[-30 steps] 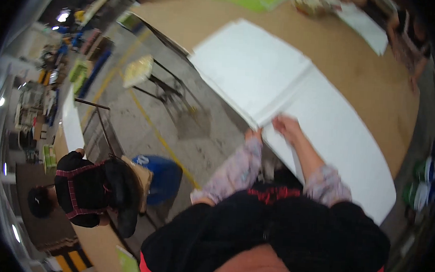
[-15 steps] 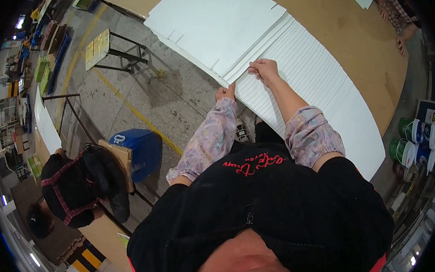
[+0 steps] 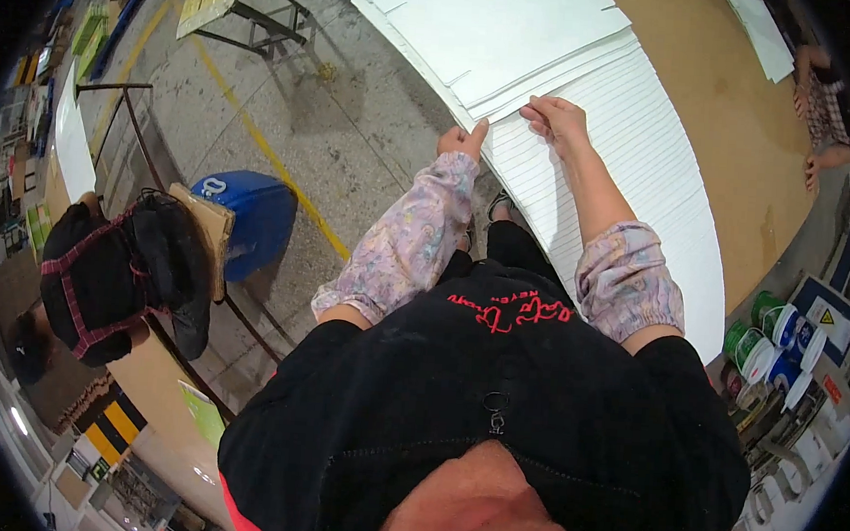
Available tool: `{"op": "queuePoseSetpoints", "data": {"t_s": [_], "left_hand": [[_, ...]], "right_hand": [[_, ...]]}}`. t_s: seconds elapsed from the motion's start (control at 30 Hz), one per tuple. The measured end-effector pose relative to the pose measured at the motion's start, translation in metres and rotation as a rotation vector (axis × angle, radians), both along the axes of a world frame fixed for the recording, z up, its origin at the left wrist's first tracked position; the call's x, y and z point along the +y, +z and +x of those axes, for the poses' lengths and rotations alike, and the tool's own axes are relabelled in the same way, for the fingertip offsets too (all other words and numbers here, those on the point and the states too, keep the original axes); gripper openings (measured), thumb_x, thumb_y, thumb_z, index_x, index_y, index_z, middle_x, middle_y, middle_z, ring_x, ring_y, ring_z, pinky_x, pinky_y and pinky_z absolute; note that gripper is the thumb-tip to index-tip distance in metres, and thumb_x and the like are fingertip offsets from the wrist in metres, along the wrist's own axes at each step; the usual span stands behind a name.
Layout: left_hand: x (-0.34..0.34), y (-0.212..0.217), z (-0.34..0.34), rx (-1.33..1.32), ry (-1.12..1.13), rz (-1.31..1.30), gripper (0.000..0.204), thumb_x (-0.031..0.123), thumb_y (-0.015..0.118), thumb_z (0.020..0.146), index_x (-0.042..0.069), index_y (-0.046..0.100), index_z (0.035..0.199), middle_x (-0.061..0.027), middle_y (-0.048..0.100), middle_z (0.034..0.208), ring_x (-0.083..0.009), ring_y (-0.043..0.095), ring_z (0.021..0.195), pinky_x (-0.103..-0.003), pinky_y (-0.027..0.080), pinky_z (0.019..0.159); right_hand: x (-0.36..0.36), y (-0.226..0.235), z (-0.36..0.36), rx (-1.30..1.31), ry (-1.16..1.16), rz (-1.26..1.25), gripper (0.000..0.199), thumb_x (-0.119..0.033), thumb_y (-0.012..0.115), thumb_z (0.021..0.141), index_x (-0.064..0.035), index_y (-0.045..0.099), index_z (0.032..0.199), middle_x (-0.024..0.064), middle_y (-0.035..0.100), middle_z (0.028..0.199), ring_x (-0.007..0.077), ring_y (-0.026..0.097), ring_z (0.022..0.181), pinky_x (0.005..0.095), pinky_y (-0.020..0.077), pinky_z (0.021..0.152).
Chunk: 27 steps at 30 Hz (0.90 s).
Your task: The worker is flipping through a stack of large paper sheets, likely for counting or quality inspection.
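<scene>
My left hand [image 3: 463, 139] pinches the near edge of a stack of large white corrugated sheets [image 3: 517, 33] at the edge of a brown work table [image 3: 717, 98]. My right hand [image 3: 555, 119] rests on top of the same stack's corner, fingers curled on the sheet edges. A ribbed white sheet [image 3: 635, 181] lies under and to the right of the stack, running toward me. Both forearms wear patterned floral sleeves, and my dark top fills the lower picture.
A blue bin [image 3: 248, 218] with cardboard stands on the concrete floor at left. Another person in black [image 3: 103, 280] is at far left. A second person's arm [image 3: 823, 115] is at the table's far right. Paint tubs [image 3: 770, 345] stand at right. A metal stand [image 3: 256, 2] is at top left.
The view has tilted further down and closer, so the table shifted upward. Both hands stay at the stack's near corner, and the right hand now lies on the sheet edges.
</scene>
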<state>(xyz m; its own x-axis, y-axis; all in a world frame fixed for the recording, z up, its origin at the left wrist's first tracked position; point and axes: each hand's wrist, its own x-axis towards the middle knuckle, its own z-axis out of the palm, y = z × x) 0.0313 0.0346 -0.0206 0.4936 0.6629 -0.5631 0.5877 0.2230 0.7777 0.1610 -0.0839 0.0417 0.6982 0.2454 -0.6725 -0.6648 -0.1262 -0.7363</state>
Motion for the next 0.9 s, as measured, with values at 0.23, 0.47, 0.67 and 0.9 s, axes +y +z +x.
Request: {"op": "queuePoseSetpoints", "data": {"t_s": [0.23, 0.47, 0.67, 0.9], "left_hand": [[0.0, 0.002, -0.004, -0.006, -0.01, 0.065, 0.049, 0.043, 0.069, 0.064, 0.002, 0.045, 0.054, -0.0073, 0.049, 0.051, -0.0174, 0.044, 0.048, -0.034, 0.039, 0.049], [0.001, 0.001, -0.004, -0.034, 0.004, 0.168, 0.047, 0.042, 0.069, 0.064, 0.003, 0.044, 0.054, -0.0068, 0.048, 0.051, -0.0181, 0.044, 0.048, -0.034, 0.039, 0.049], [-0.001, 0.01, -0.002, 0.022, -0.007, 0.083, 0.047, 0.042, 0.069, 0.063, 0.002, 0.045, 0.055, -0.0088, 0.049, 0.053, -0.0197, 0.045, 0.051, -0.035, 0.04, 0.052], [0.005, -0.013, 0.0, 0.07, 0.057, 0.074, 0.051, 0.047, 0.068, 0.06, -0.001, 0.05, 0.057, -0.013, 0.053, 0.057, -0.0234, 0.05, 0.055, -0.036, 0.042, 0.059]], "right_hand": [[0.003, 0.002, -0.003, -0.013, 0.004, 0.031, 0.014, -0.005, 0.062, 0.076, 0.0046, 0.056, 0.084, 0.0119, 0.062, 0.075, 0.0152, 0.063, 0.066, 0.0181, 0.0479, 0.046], [0.003, 0.007, -0.007, -0.017, -0.029, 0.049, 0.012, -0.005, 0.061, 0.076, 0.0043, 0.056, 0.082, 0.0119, 0.062, 0.075, 0.0151, 0.063, 0.066, 0.0176, 0.0479, 0.046], [-0.005, 0.007, -0.004, -0.003, 0.015, 0.029, 0.013, -0.006, 0.058, 0.078, 0.0055, 0.055, 0.081, 0.0132, 0.061, 0.076, 0.0151, 0.062, 0.063, 0.0182, 0.0482, 0.046], [0.002, 0.03, -0.026, 0.094, 0.257, 0.087, 0.02, -0.011, 0.055, 0.082, 0.0075, 0.055, 0.088, 0.0145, 0.062, 0.08, 0.0157, 0.062, 0.065, 0.02, 0.051, 0.05]]}}
